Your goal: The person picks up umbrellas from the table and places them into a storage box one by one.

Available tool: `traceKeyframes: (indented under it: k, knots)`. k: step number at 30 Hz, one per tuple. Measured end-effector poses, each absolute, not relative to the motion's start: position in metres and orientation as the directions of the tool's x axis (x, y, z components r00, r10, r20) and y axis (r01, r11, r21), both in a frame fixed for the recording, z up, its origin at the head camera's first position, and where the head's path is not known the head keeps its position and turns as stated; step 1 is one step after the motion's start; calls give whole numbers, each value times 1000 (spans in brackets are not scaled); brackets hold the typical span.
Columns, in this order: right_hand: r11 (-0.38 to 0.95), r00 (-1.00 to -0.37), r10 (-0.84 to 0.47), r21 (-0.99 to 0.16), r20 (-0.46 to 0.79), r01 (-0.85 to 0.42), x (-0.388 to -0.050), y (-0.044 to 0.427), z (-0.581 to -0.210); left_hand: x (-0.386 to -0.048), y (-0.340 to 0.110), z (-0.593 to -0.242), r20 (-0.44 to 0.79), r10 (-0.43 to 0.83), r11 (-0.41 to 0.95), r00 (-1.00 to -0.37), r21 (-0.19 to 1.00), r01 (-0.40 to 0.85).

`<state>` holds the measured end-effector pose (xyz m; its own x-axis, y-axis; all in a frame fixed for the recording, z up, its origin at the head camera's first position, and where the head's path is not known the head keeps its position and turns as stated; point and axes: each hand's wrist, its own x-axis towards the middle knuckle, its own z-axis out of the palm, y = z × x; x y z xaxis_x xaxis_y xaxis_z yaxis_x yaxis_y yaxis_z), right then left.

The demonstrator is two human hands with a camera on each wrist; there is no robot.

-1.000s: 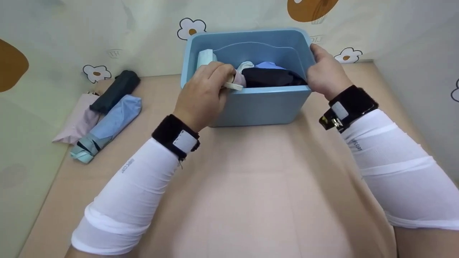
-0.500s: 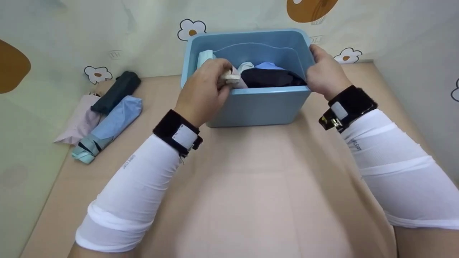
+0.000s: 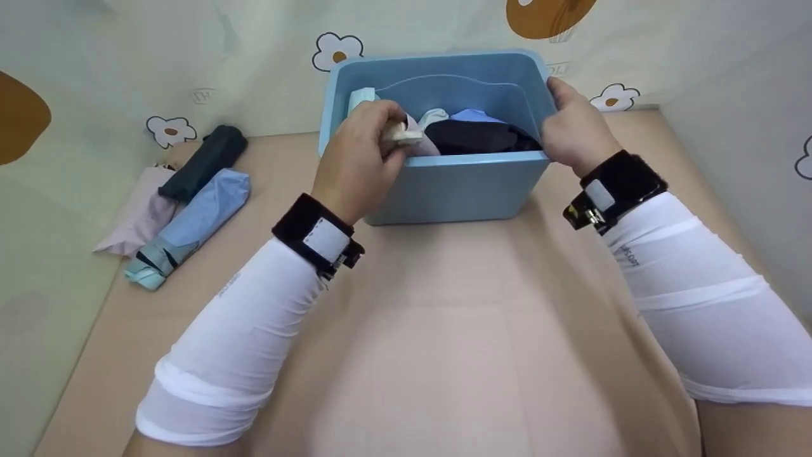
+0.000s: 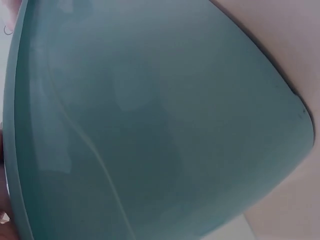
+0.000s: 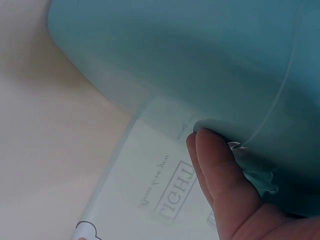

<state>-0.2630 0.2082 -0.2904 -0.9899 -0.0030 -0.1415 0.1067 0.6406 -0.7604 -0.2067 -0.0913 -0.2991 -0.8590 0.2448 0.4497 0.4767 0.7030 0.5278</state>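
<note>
A light blue plastic bin [image 3: 457, 190] stands at the back of the surface. My left hand [image 3: 361, 162] reaches over its front left rim and grips a pale pink folded umbrella by its cream handle [image 3: 406, 136]. In the left wrist view, the bin's wall [image 4: 165, 110] hides most of that hand. My right hand [image 3: 580, 130] holds the bin at its right side. From the right wrist, its fingers [image 5: 217, 155] show against the outer wall. Inside lie a black bundle [image 3: 479, 136], a blue one [image 3: 476, 116], a whitish one [image 3: 434, 118] and a pale aqua item [image 3: 361, 96].
To the left, several folded umbrellas lie in a heap on the peach-coloured surface [image 3: 431, 355]: a dark green one [image 3: 206, 162], a blue and teal one [image 3: 196, 219] and a pale pink one [image 3: 141, 216]. A flower-printed backdrop [image 3: 254, 63] rises just behind the bin.
My left hand has turned slightly and the cream handle in it has tilted up, showing more of the pink cloth. The right hand and the bin have stayed in place.
</note>
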Motion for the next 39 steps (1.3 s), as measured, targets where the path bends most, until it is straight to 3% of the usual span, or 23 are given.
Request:
traceKeyframes:
  k: [11, 22, 31, 39]
  knots:
    - [626, -989, 8, -771, -145, 118, -265, 209, -291, -209, -90, -304, 535, 250, 672, -807, 504, 542]
    - [626, -988, 34, -768, -150, 138, -263, 208, -293, -206, -87, -302, 469, 218, 717, -856, 518, 466]
    - [623, -986, 28, -768, -162, 144, -262, 206, -286, -205, -92, -300, 524, 231, 690, -820, 506, 518]
    - [642, -983, 15, -752, -181, 148, -264, 209, -289, -210, -94, -296, 360, 267, 747, -894, 509, 428]
